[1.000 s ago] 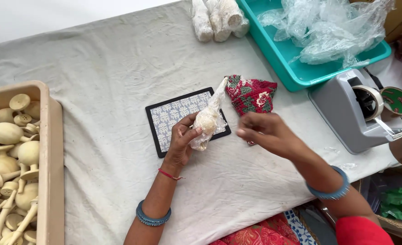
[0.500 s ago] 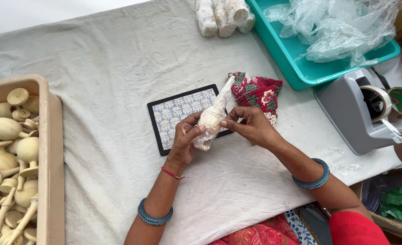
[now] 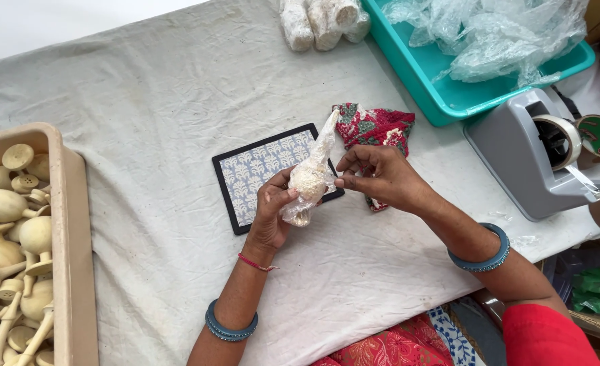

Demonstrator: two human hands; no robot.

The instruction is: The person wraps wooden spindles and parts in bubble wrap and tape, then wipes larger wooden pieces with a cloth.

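Left hand (image 3: 273,217) has its grip round the plastic-wrapped wooden piece (image 3: 308,183), right hand (image 3: 381,177) pinching the wrap; I'd keep the film taut while twisting.

The mat (image 3: 256,177) is pale blue with a white leaf print and a black border; the pouch (image 3: 376,129) is red with green and white flowers. A teal bin (image 3: 427,81) holds clear bags (image 3: 490,37), beside a grey dispenser (image 3: 524,163), and the beige crate (image 3: 76,271) holds cream wooden pieces (image 3: 12,230) on an off-white cloth (image 3: 144,102)
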